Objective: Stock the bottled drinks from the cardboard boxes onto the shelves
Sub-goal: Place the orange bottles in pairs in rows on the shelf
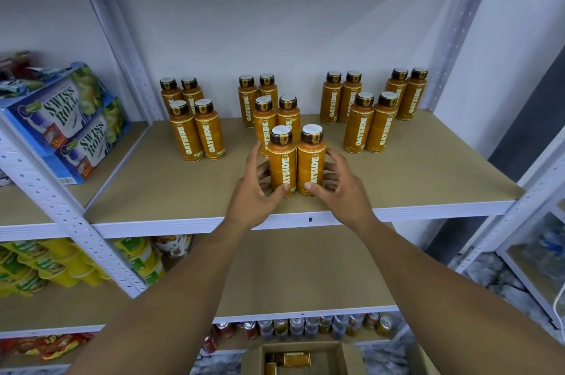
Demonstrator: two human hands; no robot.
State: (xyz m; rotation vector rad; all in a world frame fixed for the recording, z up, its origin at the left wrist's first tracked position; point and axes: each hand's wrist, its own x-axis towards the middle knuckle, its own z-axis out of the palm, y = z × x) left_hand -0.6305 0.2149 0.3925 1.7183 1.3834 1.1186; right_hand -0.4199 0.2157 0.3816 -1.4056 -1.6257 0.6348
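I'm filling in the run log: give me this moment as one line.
step: stocking shelf | left hand: grips left front bottle | right hand: grips right front bottle | cardboard box: bottles remain

left hand curled, right hand curled

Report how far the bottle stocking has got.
Done: fourteen standing bottles sit in clusters on the shelf. In hand: the left hand grips the left front bottle, the right hand the right front bottle, both upright near the shelf's front edge. Left: at least two boxed bottles lie in the cardboard box below.
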